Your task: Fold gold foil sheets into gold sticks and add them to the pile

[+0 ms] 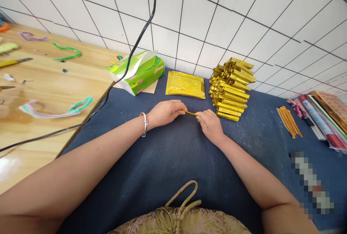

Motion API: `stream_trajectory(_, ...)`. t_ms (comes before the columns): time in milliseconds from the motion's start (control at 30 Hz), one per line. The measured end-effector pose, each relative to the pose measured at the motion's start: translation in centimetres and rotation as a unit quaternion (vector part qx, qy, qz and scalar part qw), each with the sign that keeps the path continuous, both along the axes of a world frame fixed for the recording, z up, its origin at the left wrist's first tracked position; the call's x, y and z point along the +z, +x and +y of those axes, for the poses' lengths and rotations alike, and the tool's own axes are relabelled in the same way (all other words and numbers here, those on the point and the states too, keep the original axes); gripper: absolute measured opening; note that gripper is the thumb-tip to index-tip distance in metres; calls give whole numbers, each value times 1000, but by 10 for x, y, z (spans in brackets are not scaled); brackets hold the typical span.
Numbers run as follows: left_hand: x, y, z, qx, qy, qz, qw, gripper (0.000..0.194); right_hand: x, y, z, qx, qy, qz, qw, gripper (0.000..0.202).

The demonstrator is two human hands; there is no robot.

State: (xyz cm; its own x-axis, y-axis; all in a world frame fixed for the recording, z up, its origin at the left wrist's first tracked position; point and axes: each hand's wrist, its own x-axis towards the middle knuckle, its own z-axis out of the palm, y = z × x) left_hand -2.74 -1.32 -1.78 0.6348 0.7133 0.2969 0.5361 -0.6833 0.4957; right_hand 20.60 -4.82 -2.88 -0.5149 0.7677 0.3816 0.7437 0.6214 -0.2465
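Note:
Between my two hands stretches a thin gold foil strip (191, 113), held just above the dark blue cloth (173, 154). My left hand (166, 113), with a silver bangle on its wrist, pinches the strip's left end. The right end is gripped by the fingers of my right hand (210, 125). Beyond them lies a flat stack of gold foil strips (185, 84). To its right rises a pile of folded gold foil tubes (231, 89), close to my right hand.
A green tissue pack (148, 75) stands at the back left, with a black cable (138, 39) hanging before it. Craft scraps and a yellow-handled tool (11, 62) lie on the wooden table (40, 82). On the right are orange-gold strips (289, 122) and books (322, 118).

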Motion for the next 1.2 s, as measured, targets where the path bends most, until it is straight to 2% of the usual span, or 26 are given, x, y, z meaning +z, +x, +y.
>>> stream_trajectory(133,0,-7,5,4,11,-16,1000,17,0,2,1,0,-35,44,998,28)
stream_trajectory(367,-6,-11,10,24,-13,-61,998,19,-1,4,1,-46,-50,119,991,25)
stream_trajectory(533,-2,-13,11,38,-4,-66,997,16,-3,7,1,-33,-79,137,987,26)
stream_trajectory(667,3,-12,10,39,10,-49,998,15,0,7,1,-40,-67,139,987,25)
stream_trajectory(767,2,-11,10,39,8,-55,998,16,1,7,1,-39,-58,137,988,25)
stream_trajectory(1033,-5,-16,12,62,-73,-115,989,20,2,5,4,-10,-23,124,992,26)
stream_trajectory(1200,-7,-18,14,92,-114,-163,976,22,2,6,3,-53,-35,152,986,25)
